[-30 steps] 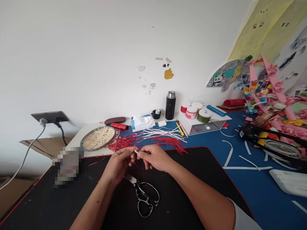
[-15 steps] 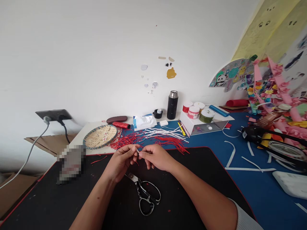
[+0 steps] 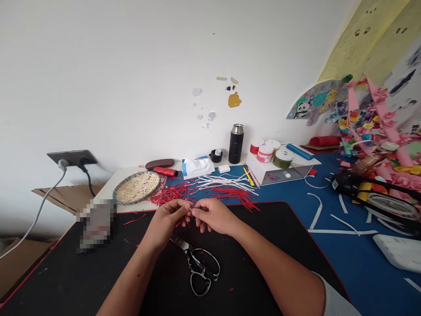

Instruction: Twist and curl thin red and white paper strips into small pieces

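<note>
Over the black mat (image 3: 250, 272), my left hand (image 3: 173, 215) and my right hand (image 3: 213, 215) meet fingertip to fingertip. Both are closed in a pinch on a small white strip, which the fingers now almost wholly cover. A bit of red cord shows just under my left fingers. Below the hands lie black-handled scissors (image 3: 200, 267), their blades pointing up and left, partly behind my left hand. Just beyond my fingers are bundles of red cords (image 3: 235, 196) and white cords (image 3: 226, 182).
A woven basket (image 3: 136, 188) and a red thread spool (image 3: 166, 171) stand back left. Behind are a black thermos (image 3: 236, 145) and a white box (image 3: 279, 169) topped with jars. White strips (image 3: 344, 231) lie on the blue surface at right, near paper flowers (image 3: 384, 105).
The white strip showed between my fingertips before; now my left thumb and fingers cover most of it. The scissors and bundles stay where they were.
</note>
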The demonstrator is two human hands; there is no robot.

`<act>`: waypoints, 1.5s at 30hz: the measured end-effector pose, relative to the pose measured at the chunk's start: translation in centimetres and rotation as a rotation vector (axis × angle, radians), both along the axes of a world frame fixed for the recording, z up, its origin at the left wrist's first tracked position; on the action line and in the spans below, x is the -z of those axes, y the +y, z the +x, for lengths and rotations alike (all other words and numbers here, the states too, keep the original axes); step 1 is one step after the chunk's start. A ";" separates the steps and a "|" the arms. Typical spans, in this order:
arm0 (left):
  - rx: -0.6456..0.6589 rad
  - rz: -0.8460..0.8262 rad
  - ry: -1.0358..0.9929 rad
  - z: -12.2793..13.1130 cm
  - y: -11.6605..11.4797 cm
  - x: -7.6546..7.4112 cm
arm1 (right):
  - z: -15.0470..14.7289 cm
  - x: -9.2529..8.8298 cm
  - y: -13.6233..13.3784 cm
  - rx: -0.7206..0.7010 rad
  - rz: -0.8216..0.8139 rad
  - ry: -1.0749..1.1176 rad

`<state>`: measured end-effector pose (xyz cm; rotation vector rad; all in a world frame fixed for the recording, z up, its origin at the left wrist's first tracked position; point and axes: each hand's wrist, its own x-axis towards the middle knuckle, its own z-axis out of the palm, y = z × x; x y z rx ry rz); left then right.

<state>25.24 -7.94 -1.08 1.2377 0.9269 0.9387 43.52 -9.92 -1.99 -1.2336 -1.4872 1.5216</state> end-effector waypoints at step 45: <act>-0.100 -0.051 -0.027 -0.4 0.7 0.7 | 0.4 -0.5 -0.8 0.030 0.499 -0.559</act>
